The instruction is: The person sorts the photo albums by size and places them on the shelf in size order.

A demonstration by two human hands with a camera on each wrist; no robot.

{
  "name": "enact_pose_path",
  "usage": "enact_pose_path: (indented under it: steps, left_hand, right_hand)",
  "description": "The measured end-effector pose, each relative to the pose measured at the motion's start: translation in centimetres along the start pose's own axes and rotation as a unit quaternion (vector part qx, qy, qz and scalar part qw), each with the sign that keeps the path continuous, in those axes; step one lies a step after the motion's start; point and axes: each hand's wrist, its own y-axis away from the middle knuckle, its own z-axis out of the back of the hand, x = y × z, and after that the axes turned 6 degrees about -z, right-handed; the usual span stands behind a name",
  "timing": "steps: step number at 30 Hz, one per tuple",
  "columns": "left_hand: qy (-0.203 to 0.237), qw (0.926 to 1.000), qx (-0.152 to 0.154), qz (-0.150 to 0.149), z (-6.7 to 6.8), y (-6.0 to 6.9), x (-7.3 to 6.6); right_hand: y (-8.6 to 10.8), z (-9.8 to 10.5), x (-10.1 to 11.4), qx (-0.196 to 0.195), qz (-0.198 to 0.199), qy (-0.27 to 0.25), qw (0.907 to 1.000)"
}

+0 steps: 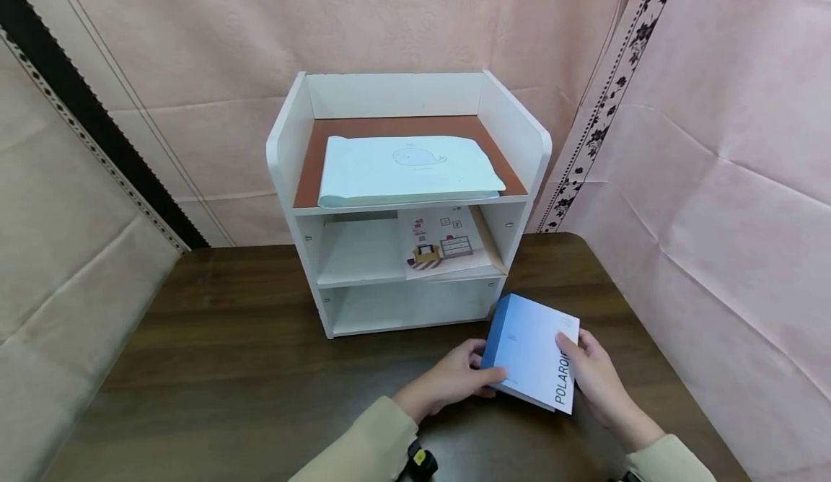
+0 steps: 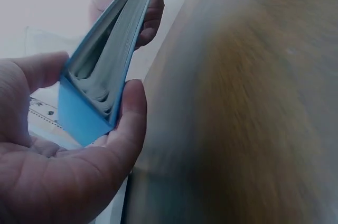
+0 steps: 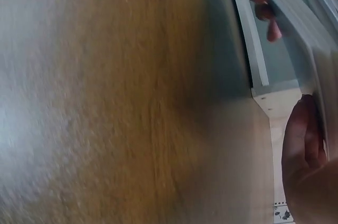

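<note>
A blue photo album (image 1: 534, 356) with "POLAROID" lettered on its cover is held tilted above the table's front right. My left hand (image 1: 457, 375) grips its spine edge, thumb on the cover. On the opposite edge, my right hand (image 1: 600, 381) pinches it with the thumb on top and fingers behind. From the left wrist view, the album (image 2: 87, 110) shows its stacked pages between two covers, with a gap near one cover; my left hand (image 2: 68, 166) wraps the spine. In the right wrist view, my right hand (image 3: 306, 160) holds the album's (image 3: 311, 39) lower end.
A white shelf unit (image 1: 396, 94) stands at the back of the dark wooden table (image 1: 227, 366). A pale blue whale-printed packet (image 1: 409, 172) lies on its brown top; an illustrated booklet (image 1: 448, 244) lies on the middle shelf. Pink cloth (image 1: 733, 179) hangs around.
</note>
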Motion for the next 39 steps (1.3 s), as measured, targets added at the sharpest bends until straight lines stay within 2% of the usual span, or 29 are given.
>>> enact_pose_path:
  steps: [4, 11, 17, 21, 30, 39]
  left_hand:
    - [0.008, 0.9998, 0.004, 0.018, 0.8, 1.1, 0.5]
    - [-0.067, 0.9974, 0.025, 0.008, 1.6, 2.2, 1.2]
    - [-0.102, 0.9946, -0.016, -0.014, 2.9, 2.9, 1.0]
    - [-0.078, 0.996, -0.035, -0.024, 4.1, 3.5, 0.9]
    - [-0.026, 0.9976, -0.061, -0.02, 8.2, 5.8, 0.9]
    - [0.009, 0.9954, -0.088, -0.034, 10.5, 7.3, 1.4]
  right_hand:
    - [0.3, -0.8, -0.1, 0.007, 0.0, -0.015, 0.9999]
    - [0.7, -1.9, -1.0, 0.034, 0.013, -0.014, 0.9992]
    - [0.7, -3.5, -0.6, 0.074, 0.033, 0.012, 0.9966]
    - [0.7, -4.7, 0.2, 0.099, 0.046, 0.017, 0.9939]
    - [-0.4, -8.2, 1.5, 0.157, 0.087, 0.035, 0.9831]
    - [-0.6, -10.4, 1.6, 0.19, 0.108, 0.049, 0.9744]
